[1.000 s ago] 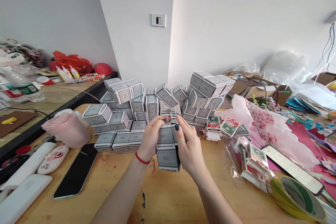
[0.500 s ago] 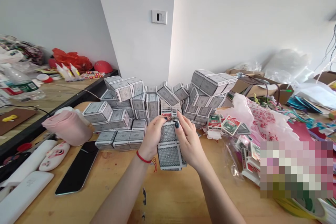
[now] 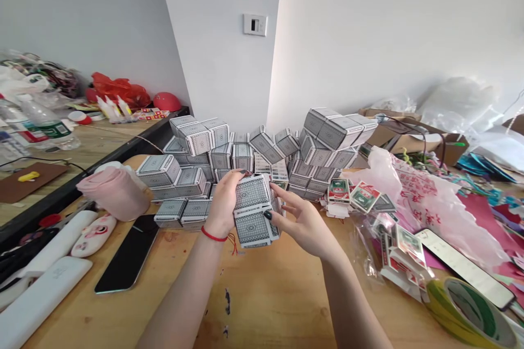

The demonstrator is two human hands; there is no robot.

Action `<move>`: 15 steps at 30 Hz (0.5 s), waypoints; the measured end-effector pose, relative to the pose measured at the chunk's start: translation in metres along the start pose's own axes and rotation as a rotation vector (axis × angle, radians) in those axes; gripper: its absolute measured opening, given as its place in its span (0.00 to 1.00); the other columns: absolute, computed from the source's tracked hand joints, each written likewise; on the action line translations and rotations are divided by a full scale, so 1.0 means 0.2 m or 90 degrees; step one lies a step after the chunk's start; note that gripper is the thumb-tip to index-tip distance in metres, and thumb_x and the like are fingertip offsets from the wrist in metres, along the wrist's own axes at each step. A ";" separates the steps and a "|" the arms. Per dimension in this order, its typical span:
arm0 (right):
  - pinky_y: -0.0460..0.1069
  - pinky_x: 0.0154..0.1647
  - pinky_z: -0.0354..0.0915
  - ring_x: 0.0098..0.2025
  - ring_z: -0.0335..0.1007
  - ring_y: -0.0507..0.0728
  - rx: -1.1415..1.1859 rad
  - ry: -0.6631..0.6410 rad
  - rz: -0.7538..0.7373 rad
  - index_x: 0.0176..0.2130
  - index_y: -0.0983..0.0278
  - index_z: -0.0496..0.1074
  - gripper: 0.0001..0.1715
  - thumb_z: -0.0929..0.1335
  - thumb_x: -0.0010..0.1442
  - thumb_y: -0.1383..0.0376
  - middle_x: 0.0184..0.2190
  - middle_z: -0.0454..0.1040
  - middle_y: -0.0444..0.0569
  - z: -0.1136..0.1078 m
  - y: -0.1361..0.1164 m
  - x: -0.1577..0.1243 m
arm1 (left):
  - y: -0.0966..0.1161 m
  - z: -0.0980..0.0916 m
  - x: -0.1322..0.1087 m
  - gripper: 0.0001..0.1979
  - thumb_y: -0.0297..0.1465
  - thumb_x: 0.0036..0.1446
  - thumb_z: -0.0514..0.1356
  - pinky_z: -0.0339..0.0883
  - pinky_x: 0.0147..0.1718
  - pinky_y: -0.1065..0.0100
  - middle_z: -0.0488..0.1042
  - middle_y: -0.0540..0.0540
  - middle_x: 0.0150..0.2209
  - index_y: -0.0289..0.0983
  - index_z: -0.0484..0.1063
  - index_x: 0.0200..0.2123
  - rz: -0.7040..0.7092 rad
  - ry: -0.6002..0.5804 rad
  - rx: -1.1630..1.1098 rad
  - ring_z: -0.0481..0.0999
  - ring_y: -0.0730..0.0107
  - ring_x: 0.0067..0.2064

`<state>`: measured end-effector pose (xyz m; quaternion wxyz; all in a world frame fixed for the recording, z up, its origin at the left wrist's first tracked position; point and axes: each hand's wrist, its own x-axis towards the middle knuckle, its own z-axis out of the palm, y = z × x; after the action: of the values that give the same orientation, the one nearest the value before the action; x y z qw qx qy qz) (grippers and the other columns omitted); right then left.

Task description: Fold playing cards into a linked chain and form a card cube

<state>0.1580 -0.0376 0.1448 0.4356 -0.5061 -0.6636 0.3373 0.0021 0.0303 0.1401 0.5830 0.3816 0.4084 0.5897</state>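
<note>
Between my hands is a grey patterned cardboard box, two joined cubes, held just above the wooden table. My left hand grips its left side, fingers curled over the top edge. My right hand is at the box's right side, thumb pressed on the front face and fingers loosely spread behind. A red string bracelet circles my left wrist. Directly behind stands a pile of the same grey boxes.
A pink roll, a black phone and white cases lie at left. Small red-green card packs, a pink plastic bag, a yellow tape roll and paper clutter fill the right side. A second table stands far left.
The box has tilted and shifted slightly left and up. My right hand moved from the top edge to the right side, fingers spreading. The view shifted a little.
</note>
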 end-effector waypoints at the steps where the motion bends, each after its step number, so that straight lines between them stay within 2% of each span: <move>1: 0.56 0.52 0.60 0.50 0.64 0.58 -0.002 -0.003 0.000 0.55 0.60 0.62 0.32 0.67 0.50 0.61 0.50 0.68 0.49 0.00 0.00 0.00 | 0.00 0.00 0.00 0.09 0.34 0.44 0.58 0.61 0.28 0.73 0.73 0.50 0.29 0.35 0.71 0.30 0.004 -0.002 0.003 0.71 0.71 0.31; 5: 0.56 0.53 0.59 0.52 0.62 0.58 -0.012 -0.001 0.002 0.54 0.59 0.62 0.32 0.68 0.50 0.64 0.50 0.68 0.49 -0.02 0.00 -0.01 | 0.00 0.00 0.00 0.09 0.34 0.45 0.58 0.62 0.30 0.74 0.73 0.49 0.33 0.36 0.71 0.31 0.012 -0.030 0.008 0.71 0.71 0.34; 15: 0.56 0.55 0.56 0.53 0.60 0.58 -0.040 -0.012 -0.004 0.56 0.58 0.61 0.31 0.67 0.51 0.63 0.51 0.67 0.49 -0.01 -0.03 -0.01 | 0.00 0.00 0.00 0.09 0.33 0.45 0.58 0.63 0.29 0.74 0.72 0.51 0.32 0.37 0.69 0.32 0.015 -0.044 -0.037 0.71 0.73 0.31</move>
<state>0.1578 -0.0410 0.1499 0.4145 -0.5141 -0.6795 0.3196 0.0014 0.0310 0.1392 0.6008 0.3895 0.3662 0.5944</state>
